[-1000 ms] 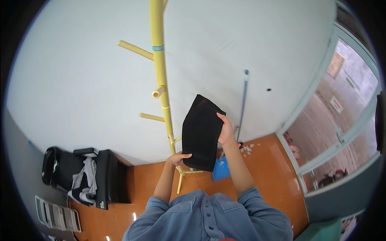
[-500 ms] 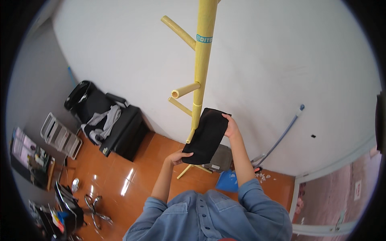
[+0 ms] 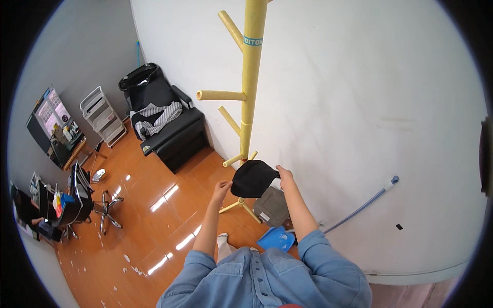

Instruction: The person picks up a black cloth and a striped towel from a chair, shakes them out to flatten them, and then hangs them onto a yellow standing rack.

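Observation:
A piece of black cloth (image 3: pixel 255 179), rounded along its top edge, is stretched between my two hands in front of a yellow coat rack (image 3: pixel 250 92). My left hand (image 3: pixel 222 190) pinches the cloth's left edge. My right hand (image 3: pixel 285 176) grips the right edge, where a small white patch shows beside the fingers. The cloth covers part of the rack's lower post, just below its lowest pegs. I cannot tell whether the cloth touches the post.
Behind the rack's feet stand a grey bin (image 3: pixel 272 206) and a blue dustpan (image 3: pixel 277 238). A blue pole (image 3: pixel 359 205) leans on the white wall. Further left are a black salon chair (image 3: pixel 177 126) with striped cloth, a white trolley (image 3: pixel 104 118) and a wheeled chair (image 3: pixel 79 197).
My view has turned, bringing more floor into sight on the left. The black cloth went from a long hanging panel to a shorter, rounded shape, still in both hands.

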A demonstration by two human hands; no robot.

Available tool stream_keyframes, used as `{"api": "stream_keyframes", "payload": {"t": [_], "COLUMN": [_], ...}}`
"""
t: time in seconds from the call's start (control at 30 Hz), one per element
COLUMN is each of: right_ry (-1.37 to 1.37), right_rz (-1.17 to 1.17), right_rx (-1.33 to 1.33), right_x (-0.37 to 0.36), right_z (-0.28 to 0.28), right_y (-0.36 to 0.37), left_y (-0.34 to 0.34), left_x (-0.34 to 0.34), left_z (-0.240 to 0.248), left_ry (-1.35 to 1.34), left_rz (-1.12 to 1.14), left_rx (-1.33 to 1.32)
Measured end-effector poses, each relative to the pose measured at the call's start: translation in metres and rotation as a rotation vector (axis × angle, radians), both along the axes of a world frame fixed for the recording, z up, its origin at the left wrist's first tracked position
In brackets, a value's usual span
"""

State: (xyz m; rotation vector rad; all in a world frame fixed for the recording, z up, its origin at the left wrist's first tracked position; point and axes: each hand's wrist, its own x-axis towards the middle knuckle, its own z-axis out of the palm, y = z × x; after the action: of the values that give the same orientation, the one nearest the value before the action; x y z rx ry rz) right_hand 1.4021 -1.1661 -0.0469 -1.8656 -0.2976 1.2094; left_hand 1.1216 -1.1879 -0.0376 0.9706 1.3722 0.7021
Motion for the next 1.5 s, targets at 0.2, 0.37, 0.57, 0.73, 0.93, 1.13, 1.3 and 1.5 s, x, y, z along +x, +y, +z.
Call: {"api": "stream_keyframes", "payload": {"t": [0.2, 0.37, 0.57, 0.73, 0.93, 1.13, 1.3, 1.5], "right_ry": [-0.364, 0.039, -0.254, -0.911, -0.769, -0.457, -0.404, -0.273], "right_rz": [0.487, 0.687, 0.733, 0.258, 0.436, 0.834, 0.957, 1.041], "right_rx": [0.483, 0.422, 0.219, 0.724, 0.973, 0.791, 0.896, 0.881], "right_x": [-0.048, -0.057, -0.070, -0.090, -0.163, -0.247, -0.339, -0.463], "right_z": [0.044, 0.040, 0.059, 0.076, 0.083, 0.067, 0.075, 0.080], "right_y": [-0.004, 0.000, -0.016, -0.039, -0.064, -0.052, -0.030, -0.011], "left_y": [-0.023, -0.019, -0.019, -0.036, -0.065, -0.093, -0.107, -0.115], "left_x": [0.041, 0.078, 0.067, 0.031, -0.057, -0.160, -0.253, -0.368], "left_z": [-0.013, -0.030, -0.013, 0.035, 0.040, 0.045, 0.062, 0.082], "left_ry": [0.193, -0.077, -0.113, -0.106, -0.143, 0.081, 0.216, 0.243], "left_rz": [0.197, 0.041, -0.011, 0.088, 0.256, 0.477, 0.654, 0.736], "left_rx": [0.646, 0.620, 0.465, 0.458, 0.566, 0.595, 0.632, 0.622]}}
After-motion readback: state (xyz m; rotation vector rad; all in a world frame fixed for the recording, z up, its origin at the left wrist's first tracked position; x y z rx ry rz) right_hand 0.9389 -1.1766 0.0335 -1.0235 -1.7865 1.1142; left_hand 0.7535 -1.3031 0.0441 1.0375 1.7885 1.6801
